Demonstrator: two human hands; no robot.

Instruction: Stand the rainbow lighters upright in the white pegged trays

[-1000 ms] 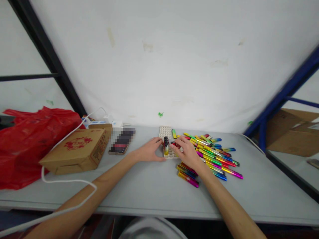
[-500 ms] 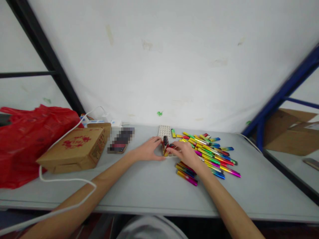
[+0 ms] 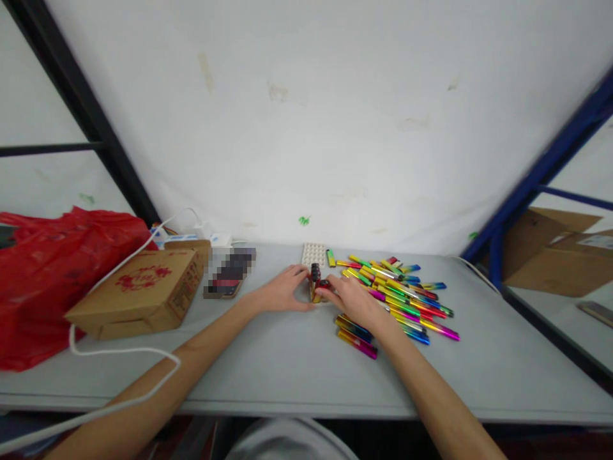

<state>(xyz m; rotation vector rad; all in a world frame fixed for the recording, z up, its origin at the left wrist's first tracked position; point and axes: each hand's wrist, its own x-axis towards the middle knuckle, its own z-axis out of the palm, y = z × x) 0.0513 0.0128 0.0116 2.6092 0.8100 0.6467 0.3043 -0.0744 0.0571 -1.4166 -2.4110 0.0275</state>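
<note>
A white tray with a grid of holes (image 3: 313,253) lies on the grey table (image 3: 287,364) near the wall. My left hand (image 3: 282,291) rests against its left side, fingers curled on the tray's near end. My right hand (image 3: 347,297) pinches a dark-capped stick (image 3: 322,284) at the tray's near end, beside a black-capped one standing upright in the tray (image 3: 315,273). A heap of bright metallic sticks (image 3: 402,300) in yellow, green, pink and blue lies just right of that hand.
A cardboard box with red print (image 3: 138,291) and a red plastic bag (image 3: 43,268) sit at the left. A white cable (image 3: 119,350) loops over the table. A blurred dark object (image 3: 228,273) lies by the box. Blue frame and cartons stand at the right.
My right hand has shifted slightly left toward the tray's near end with the stick. The left hand has stayed at the tray. The view moved a little.
</note>
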